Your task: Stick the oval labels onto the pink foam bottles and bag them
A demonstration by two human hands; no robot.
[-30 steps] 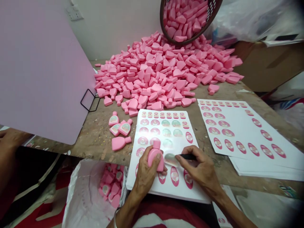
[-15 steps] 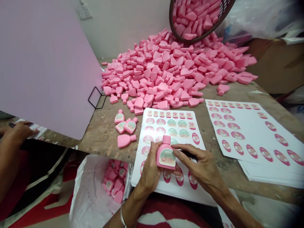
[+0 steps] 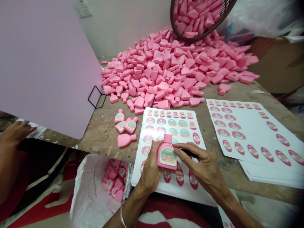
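Note:
My left hand (image 3: 150, 172) grips a small pink bottle (image 3: 163, 164), upright, with its front facing me. A green and cream sticker (image 3: 168, 155) lies on that front. In my right hand (image 3: 205, 163) is a thin dark tool (image 3: 190, 153), mostly covered by the fingers, so I cannot tell its kind. The right fingertips touch the sticker's upper right edge. Under both hands lies a stack of sticker sheets (image 3: 152, 114). To its left are several pink bottles (image 3: 127, 140), some with green stickers and one showing a plain side.
A big heap of pink bottles (image 3: 163, 71) spreads below a tipped brown basket (image 3: 173, 19). Another sticker sheet (image 3: 247, 126) lies at right. A white sack (image 3: 91, 186) with bottles hangs at the table's front. A pink panel (image 3: 47, 69) stands left, near another person's hand (image 3: 20, 129).
Both hands stay around the bottle, with the right fingertips still at the sticker's edge. The other person's hand at far left has shifted, and the dark object in it no longer shows.

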